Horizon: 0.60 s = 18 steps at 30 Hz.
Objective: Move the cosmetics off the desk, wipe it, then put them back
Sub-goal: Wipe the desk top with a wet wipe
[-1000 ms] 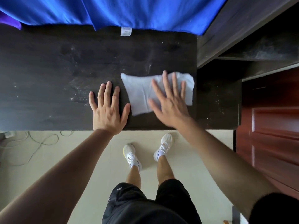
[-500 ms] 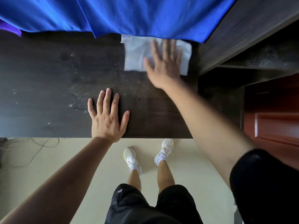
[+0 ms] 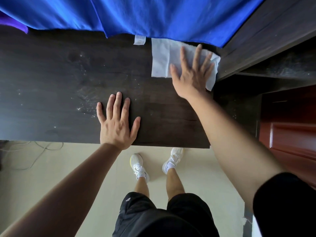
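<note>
Left hand and right hand both lie open and flat on the dark wooden bench, fingers straight and spread, gripping nothing. Nearest the camera are the person's black shorts and white sneakers, standing on a pale floor, with a thin cable looping at the left just below the bench's near edge. The left hand rests palm down by that near edge, around the middle of the bench. Just left of it and beyond, white specks are scattered over the wood. Farther back, at the far right corner, the right hand presses down on a white paper towel. The towel's right side is crumpled against a dark shelf unit, and its far edge meets the hem of a blue cloth hanging over the back of the bench. A small white label hangs from that hem, a purple cloth shows at far left, and a reddish-brown door stands at right.
</note>
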Motion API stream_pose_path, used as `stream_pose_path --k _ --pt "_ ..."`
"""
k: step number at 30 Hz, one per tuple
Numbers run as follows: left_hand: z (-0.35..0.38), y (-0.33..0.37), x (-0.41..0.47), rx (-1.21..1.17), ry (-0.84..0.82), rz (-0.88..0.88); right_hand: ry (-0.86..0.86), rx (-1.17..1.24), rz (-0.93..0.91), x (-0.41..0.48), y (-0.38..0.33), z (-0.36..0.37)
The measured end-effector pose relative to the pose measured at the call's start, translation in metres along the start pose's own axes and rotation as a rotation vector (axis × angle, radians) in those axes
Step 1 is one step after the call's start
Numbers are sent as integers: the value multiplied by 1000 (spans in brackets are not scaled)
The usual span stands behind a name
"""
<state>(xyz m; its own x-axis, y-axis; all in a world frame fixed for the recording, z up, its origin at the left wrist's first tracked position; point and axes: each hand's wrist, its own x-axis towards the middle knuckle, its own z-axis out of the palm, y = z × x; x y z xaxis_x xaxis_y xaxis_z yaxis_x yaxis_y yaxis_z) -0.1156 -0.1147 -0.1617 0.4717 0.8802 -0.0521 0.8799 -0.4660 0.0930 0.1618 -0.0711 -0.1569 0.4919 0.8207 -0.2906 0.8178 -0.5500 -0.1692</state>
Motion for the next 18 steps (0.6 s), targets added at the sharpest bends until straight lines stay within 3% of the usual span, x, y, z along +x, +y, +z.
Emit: stream_pose_path --k 3,9,13,18 --pt "1 -1 -2 -4 7 -3 -21 47 139 11 -32 0" --pt "2 -3 0 -26 29 1 -28 -83 -307 -64 -19 23" --pt "6 -4 -1 -27 0 3 12 -142 -363 -134 40 35" --pt "6 -4 0 -44 -1 -6 7 -131 -324 -92 43 24"
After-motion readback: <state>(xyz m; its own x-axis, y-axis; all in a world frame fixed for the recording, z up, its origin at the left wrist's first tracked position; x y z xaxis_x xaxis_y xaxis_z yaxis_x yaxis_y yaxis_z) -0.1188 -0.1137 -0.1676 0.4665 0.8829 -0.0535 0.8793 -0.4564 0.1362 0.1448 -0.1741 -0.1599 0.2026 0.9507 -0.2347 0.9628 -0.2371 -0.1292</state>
